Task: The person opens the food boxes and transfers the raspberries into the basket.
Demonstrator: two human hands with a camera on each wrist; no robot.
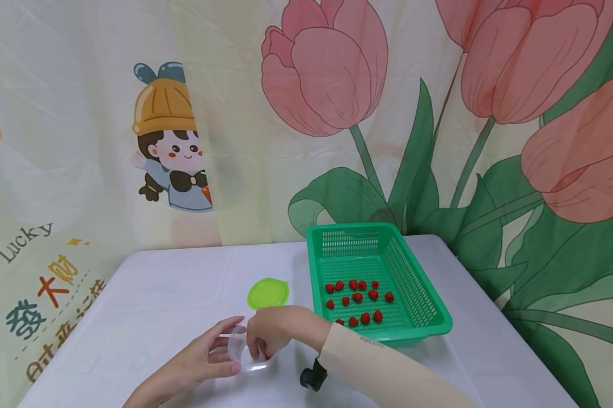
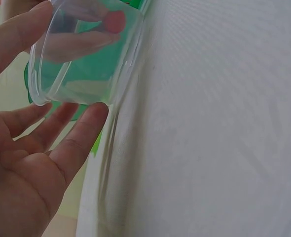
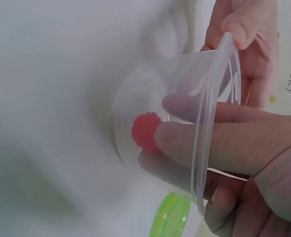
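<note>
A clear plastic cup [image 1: 239, 351] stands on the table with its mouth up. My left hand [image 1: 201, 357] holds it from the left side, thumb and fingers spread about its wall. My right hand [image 1: 270, 330] reaches down into the cup from above. Between its fingertips it pinches a red raspberry [image 3: 144, 131], seen through the clear wall close to the bottom in the right wrist view. In the left wrist view the cup [image 2: 84, 84] shows the raspberry [image 2: 114, 21] at the right fingers. Several more raspberries [image 1: 357, 297] lie in the green basket [image 1: 421, 283].
A bright green lid [image 1: 267, 293] lies flat behind the cup. The basket stands at the right of the white-covered table [image 1: 199, 277], partly behind my right forearm. A black device [image 1: 313, 375] shows beneath the right wrist. A printed curtain [image 1: 245, 141] hangs behind.
</note>
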